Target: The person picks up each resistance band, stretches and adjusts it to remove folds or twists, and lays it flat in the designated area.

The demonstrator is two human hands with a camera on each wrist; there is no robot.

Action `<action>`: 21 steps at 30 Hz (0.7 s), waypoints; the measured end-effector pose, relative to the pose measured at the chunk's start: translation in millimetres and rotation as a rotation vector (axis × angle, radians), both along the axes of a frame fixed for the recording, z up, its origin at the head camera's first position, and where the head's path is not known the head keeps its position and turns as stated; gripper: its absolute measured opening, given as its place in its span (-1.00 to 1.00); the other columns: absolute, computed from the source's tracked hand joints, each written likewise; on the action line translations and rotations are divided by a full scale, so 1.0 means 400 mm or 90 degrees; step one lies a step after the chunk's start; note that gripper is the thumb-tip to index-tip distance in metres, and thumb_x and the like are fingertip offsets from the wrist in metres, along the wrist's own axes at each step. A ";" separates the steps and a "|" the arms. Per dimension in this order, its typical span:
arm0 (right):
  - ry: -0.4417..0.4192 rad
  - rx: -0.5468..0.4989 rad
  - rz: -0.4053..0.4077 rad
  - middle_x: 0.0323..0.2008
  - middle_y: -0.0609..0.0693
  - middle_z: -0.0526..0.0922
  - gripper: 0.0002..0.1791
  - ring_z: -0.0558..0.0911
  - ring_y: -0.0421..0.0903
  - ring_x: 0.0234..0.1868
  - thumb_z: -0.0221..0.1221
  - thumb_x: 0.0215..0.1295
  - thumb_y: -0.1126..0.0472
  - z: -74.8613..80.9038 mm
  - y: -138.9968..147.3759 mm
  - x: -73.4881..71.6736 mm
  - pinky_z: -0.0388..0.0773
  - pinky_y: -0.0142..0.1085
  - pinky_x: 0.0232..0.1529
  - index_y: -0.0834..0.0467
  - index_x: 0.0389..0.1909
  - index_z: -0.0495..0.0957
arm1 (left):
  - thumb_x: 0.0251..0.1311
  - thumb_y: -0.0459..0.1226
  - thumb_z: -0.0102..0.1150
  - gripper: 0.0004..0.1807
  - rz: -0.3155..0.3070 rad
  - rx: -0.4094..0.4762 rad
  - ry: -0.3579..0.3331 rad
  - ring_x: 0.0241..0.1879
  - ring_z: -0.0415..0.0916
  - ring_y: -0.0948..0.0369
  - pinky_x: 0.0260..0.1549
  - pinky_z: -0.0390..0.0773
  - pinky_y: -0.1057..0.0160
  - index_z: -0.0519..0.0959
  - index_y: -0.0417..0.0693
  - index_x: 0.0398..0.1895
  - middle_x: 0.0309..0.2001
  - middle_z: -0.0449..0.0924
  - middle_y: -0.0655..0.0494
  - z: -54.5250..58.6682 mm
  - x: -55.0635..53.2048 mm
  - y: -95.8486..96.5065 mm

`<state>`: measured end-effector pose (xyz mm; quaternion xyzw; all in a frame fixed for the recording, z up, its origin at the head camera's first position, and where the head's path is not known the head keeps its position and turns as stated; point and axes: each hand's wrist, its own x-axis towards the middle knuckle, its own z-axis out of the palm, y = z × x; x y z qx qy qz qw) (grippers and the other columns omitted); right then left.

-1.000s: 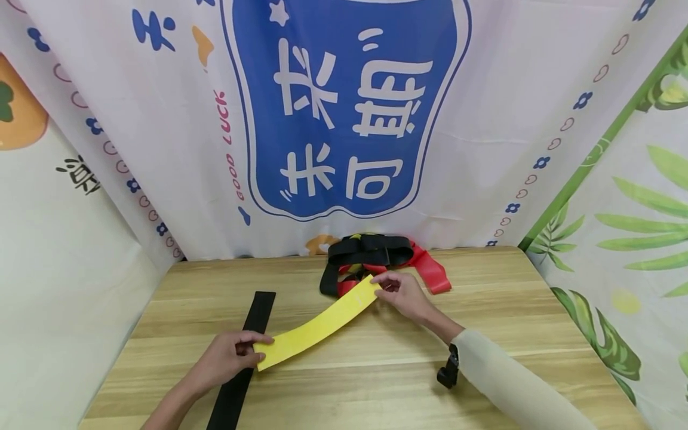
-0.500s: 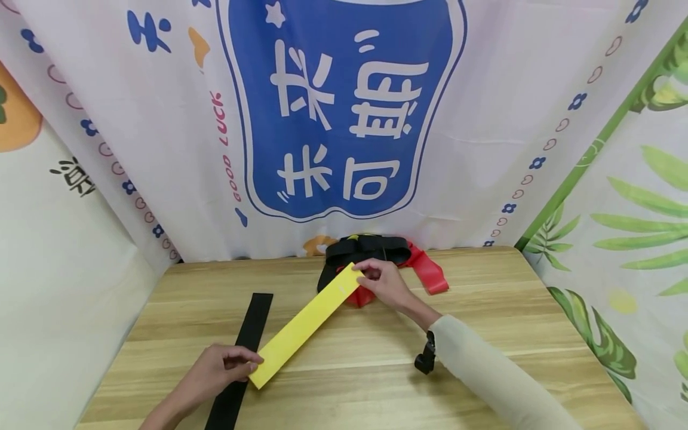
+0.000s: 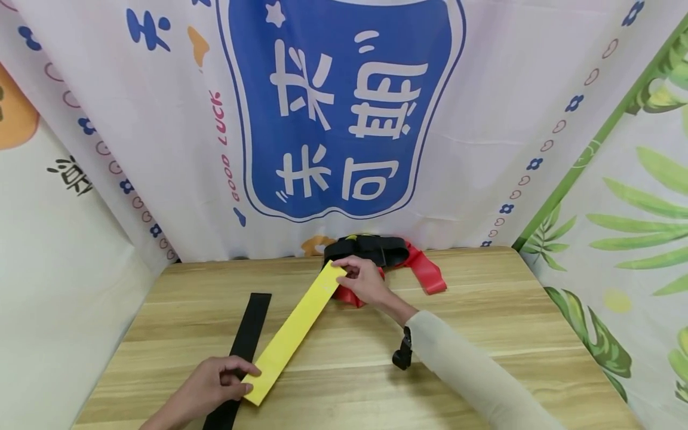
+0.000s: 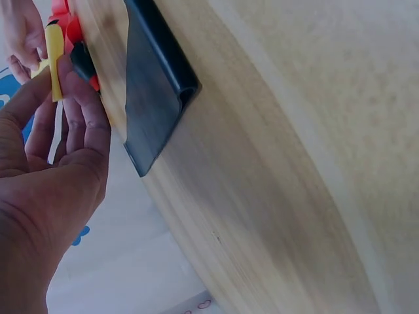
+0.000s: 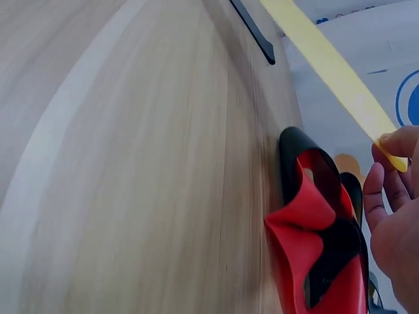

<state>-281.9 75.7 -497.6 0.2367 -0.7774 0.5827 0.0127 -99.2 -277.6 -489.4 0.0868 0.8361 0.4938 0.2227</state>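
Observation:
A yellow resistance band (image 3: pixel 294 331) is stretched out flat between both hands, slanting from near left to far right above the table. My left hand (image 3: pixel 206 385) pinches its near end between thumb and fingers, and the right hand (image 3: pixel 365 280) pinches the far end. Under and beside the left hand lies a black resistance band (image 3: pixel 248 334), whose folded loop edge shows in the left wrist view. A pile of black bands (image 3: pixel 392 251) and red bands (image 5: pixel 304 209) sits just behind the right hand, which partly hides it.
The wooden table (image 3: pixel 457 352) ends at the back against a white printed curtain (image 3: pixel 484 119). A red band end (image 3: pixel 427 272) sticks out to the right of the pile. Printed cloth also hangs at both sides.
The yellow band has straightened from a sag and swung to a steeper slant. The right hand has moved left and slightly up, the left hand nearer to me.

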 end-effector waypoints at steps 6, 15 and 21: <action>0.001 0.014 0.005 0.11 0.11 0.74 -0.65 0.68 -0.15 -0.20 0.38 0.32 0.45 -0.002 -0.045 -0.002 0.69 -0.41 -0.15 0.18 0.11 0.76 | 0.28 -0.36 0.43 -0.76 -0.036 0.021 -0.019 -0.47 0.56 0.30 -0.50 0.55 0.38 0.73 -0.22 -0.01 -0.26 0.72 -0.01 -0.003 0.008 0.000; 0.003 0.044 0.006 0.00 0.07 0.79 -0.68 0.63 -0.19 -0.26 0.38 0.35 0.40 -0.004 -0.099 -0.008 0.63 -0.42 -0.21 0.16 0.09 0.78 | 0.29 -0.38 0.42 -0.82 -0.038 0.034 -0.065 -0.27 0.72 0.13 -0.31 0.75 0.23 0.75 -0.23 -0.07 -0.18 0.74 0.01 -0.013 0.012 -0.007; -0.022 0.048 0.003 -0.11 0.04 0.80 -0.74 0.64 -0.22 -0.26 0.40 0.34 0.37 -0.018 -0.129 -0.009 0.62 -0.44 -0.23 0.13 0.03 0.80 | 0.30 -0.41 0.39 -0.83 -0.052 0.056 -0.084 -0.28 0.71 0.17 -0.32 0.73 0.28 0.76 -0.29 -0.09 -0.19 0.78 -0.08 -0.017 0.021 -0.015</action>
